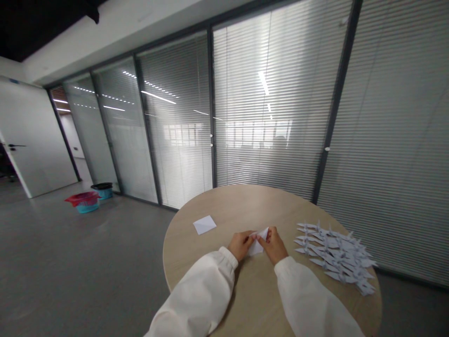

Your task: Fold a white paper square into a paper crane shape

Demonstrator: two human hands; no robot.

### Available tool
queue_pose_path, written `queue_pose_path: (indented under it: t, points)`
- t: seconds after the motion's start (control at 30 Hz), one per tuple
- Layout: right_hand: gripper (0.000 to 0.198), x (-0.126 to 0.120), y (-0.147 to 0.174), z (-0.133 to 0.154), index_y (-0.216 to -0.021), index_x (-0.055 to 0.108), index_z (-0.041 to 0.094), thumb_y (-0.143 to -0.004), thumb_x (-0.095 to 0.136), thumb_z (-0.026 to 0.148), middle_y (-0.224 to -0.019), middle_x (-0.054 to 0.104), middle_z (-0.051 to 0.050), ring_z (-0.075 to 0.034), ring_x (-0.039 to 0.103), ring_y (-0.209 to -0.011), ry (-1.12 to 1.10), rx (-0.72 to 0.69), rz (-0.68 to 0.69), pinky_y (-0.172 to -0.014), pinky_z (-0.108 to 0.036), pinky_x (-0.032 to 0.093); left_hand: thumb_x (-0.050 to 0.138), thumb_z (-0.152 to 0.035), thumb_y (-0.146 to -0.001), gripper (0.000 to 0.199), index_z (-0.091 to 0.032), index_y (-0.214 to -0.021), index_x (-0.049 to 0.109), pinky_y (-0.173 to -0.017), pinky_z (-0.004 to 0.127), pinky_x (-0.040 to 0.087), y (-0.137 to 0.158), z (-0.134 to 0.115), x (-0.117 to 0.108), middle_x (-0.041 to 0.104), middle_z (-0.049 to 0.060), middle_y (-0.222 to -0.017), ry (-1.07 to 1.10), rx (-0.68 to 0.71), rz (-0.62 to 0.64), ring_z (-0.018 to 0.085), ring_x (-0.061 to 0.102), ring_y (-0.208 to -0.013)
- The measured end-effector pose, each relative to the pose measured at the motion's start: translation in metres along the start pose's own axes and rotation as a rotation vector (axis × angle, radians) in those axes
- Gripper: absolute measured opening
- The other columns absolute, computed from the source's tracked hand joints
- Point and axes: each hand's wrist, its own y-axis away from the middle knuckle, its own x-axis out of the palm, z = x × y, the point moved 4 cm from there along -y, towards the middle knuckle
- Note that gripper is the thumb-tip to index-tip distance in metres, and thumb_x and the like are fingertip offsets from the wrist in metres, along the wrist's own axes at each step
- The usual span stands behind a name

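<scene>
Between my two hands is a partly folded sheet of white paper (257,247), just above or on the round wooden table (245,199). My left hand (241,245) pinches its left side, thumb and fingers closed on it. On the opposite side my right hand (273,244) grips the paper near its upper right corner. The thumbs lie close together at the middle of the sheet, and part of the folds is hidden behind the fingers. Further left on the tabletop lies a flat stack or sheet of white square paper (205,224).
Many folded white paper cranes (336,255) stand crowded together at the table's right side, up to its edge. A red-lined blue bin (86,203) and a black-lined one (103,189) stand on the floor at left. Glass partitions with blinds (266,154) run behind the table.
</scene>
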Motion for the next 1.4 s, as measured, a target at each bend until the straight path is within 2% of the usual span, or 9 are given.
queue_pose_path:
  t: [0.13,0.3,0.47,0.6,0.73,0.97,1.07,1.23,1.4]
  points:
    - [0.025,0.001,0.0,0.0,-0.082,0.042,0.022,-0.064,0.055,0.034,-0.07,0.053,0.001,-0.015,0.053,-0.061,0.029,-0.021,0.015,-0.06,-0.026,0.043,0.035,-0.039,-0.082,0.041,-0.014,-0.099,0.062,-0.06,0.02,0.038,0.0,-0.002,0.0,0.065,0.006,-0.084,-0.02,0.017,0.009,0.014,0.053,-0.067]
    - [0.022,0.004,0.0,-0.002,-0.085,0.041,0.021,-0.065,0.05,0.024,-0.071,0.055,0.002,-0.014,0.056,-0.063,0.039,-0.025,0.062,-0.062,-0.025,0.044,0.034,-0.039,-0.082,0.041,-0.013,-0.096,0.063,-0.06,0.02,0.036,0.001,-0.004,0.001,0.064,0.006,-0.081,-0.042,0.025,0.03,0.013,0.051,-0.067]
    - [0.026,0.002,-0.002,-0.003,-0.088,0.046,0.022,-0.063,0.045,0.015,-0.079,0.061,-0.001,-0.014,0.058,-0.067,0.004,-0.004,0.059,-0.065,-0.025,0.045,0.037,-0.043,-0.08,0.042,-0.011,-0.084,0.063,-0.051,0.019,0.03,-0.004,0.011,-0.001,0.057,0.002,-0.064,0.002,-0.062,-0.076,0.01,0.042,-0.056]
    - [0.017,0.0,-0.005,-0.006,-0.083,0.053,0.02,-0.068,0.049,0.026,-0.076,0.064,-0.002,-0.017,0.059,-0.067,-0.141,0.021,0.093,-0.064,-0.027,0.047,0.045,-0.05,-0.073,0.043,-0.009,-0.069,0.06,-0.046,0.02,0.024,-0.01,0.028,0.001,0.045,-0.002,-0.052,0.151,-0.138,-0.137,0.008,0.034,-0.05]
    - [0.031,-0.003,-0.009,-0.008,-0.083,0.057,0.016,-0.063,0.06,0.04,-0.08,0.066,-0.008,-0.021,0.061,-0.072,-0.364,0.05,0.075,-0.066,-0.031,0.048,0.053,-0.056,-0.064,0.047,-0.009,-0.059,0.055,-0.043,0.02,0.022,-0.011,0.034,0.006,0.039,-0.004,-0.045,0.354,-0.19,-0.1,0.006,0.03,-0.045]
    - [0.049,-0.01,-0.006,0.001,-0.093,0.063,0.013,-0.057,0.067,0.047,-0.079,0.068,-0.009,-0.024,0.062,-0.073,-0.497,0.088,0.061,-0.066,-0.034,0.05,0.067,-0.05,-0.053,0.045,-0.007,-0.068,0.061,-0.046,0.02,0.032,-0.009,0.031,0.004,0.053,0.001,-0.052,0.71,-0.319,-0.138,0.008,0.043,-0.046]
    - [0.044,-0.013,-0.004,0.006,-0.094,0.064,0.015,-0.063,0.063,0.046,-0.083,0.067,-0.009,-0.022,0.061,-0.074,-0.399,0.021,0.045,-0.067,-0.033,0.049,0.069,-0.045,-0.053,0.043,-0.007,-0.073,0.064,-0.049,0.021,0.035,-0.009,0.032,0.004,0.058,0.004,-0.057,0.827,-0.355,-0.151,0.009,0.047,-0.048]
    - [0.028,-0.014,0.001,0.019,-0.092,0.066,0.021,-0.076,0.051,0.038,-0.081,0.063,-0.006,-0.017,0.058,-0.075,-0.16,-0.254,0.049,-0.063,-0.027,0.048,0.068,-0.044,-0.057,0.038,-0.007,-0.066,0.063,-0.05,0.023,0.037,-0.009,0.037,0.003,0.06,0.005,-0.056,0.963,-0.341,-0.172,0.01,0.05,-0.047]
    - [0.024,-0.012,0.006,0.027,-0.095,0.065,0.026,-0.079,0.047,0.025,-0.076,0.059,-0.003,-0.014,0.057,-0.072,0.026,-0.46,0.046,-0.065,-0.026,0.048,0.065,-0.046,-0.059,0.04,-0.007,-0.061,0.062,-0.052,0.025,0.039,-0.01,0.038,0.001,0.061,0.008,-0.056,1.005,-0.35,-0.183,0.013,0.053,-0.049]
